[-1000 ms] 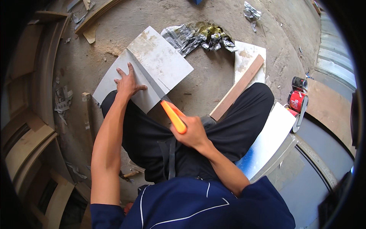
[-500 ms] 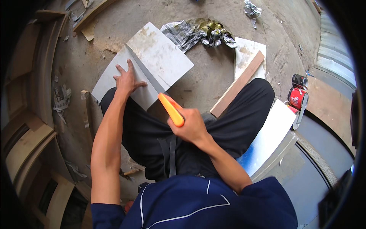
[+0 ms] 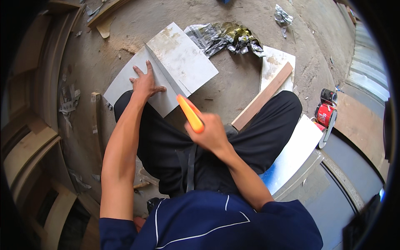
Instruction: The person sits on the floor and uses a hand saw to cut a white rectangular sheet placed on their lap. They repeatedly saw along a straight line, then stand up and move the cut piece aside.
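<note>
White board (image 3: 183,58): just beside crumpled foil (image 3: 227,37). Left hand (image 3: 144,84): spread flat on board. Right hand (image 3: 211,131): clamped around orange saw handle (image 3: 188,111). Weak palm pressure could let board shift, throwing blade (image 3: 168,76) thumbward.

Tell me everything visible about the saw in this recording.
The saw has an orange-yellow handle, plastic by its look, gripped in the right hand, and a long, grey, metal-looking blade. It points away and leftward, blade running across the white board; its teeth are too small to make out.
</note>
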A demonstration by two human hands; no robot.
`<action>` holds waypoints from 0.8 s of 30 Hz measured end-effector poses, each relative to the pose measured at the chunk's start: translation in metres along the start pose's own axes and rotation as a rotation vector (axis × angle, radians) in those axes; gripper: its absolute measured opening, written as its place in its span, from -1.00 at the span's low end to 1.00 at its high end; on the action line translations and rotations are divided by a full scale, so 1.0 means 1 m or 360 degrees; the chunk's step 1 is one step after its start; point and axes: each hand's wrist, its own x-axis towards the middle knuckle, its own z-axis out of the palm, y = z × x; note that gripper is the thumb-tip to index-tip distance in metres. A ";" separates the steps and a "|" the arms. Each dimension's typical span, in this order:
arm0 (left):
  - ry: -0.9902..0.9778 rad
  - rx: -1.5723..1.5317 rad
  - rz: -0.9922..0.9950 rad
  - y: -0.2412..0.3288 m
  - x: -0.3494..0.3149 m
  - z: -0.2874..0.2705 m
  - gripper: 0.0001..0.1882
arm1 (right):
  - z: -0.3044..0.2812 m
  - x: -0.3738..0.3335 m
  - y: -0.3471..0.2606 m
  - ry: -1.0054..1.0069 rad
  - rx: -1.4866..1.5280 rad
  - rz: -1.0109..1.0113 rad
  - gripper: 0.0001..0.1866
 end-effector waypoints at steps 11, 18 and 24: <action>-0.0019 0.0005 -0.0047 -0.002 -0.003 0.001 0.44 | -0.005 -0.016 0.003 0.0147 0.0205 -0.0063 -0.85; -0.0012 -0.0043 -0.0021 0.009 -0.002 -0.007 0.44 | 0.044 0.097 0.013 0.0143 -0.0069 -0.0230 -0.72; -0.0041 -0.0035 -0.0035 -0.002 -0.006 -0.001 0.44 | -0.008 -0.003 0.004 -0.0026 0.0029 0.0073 -0.79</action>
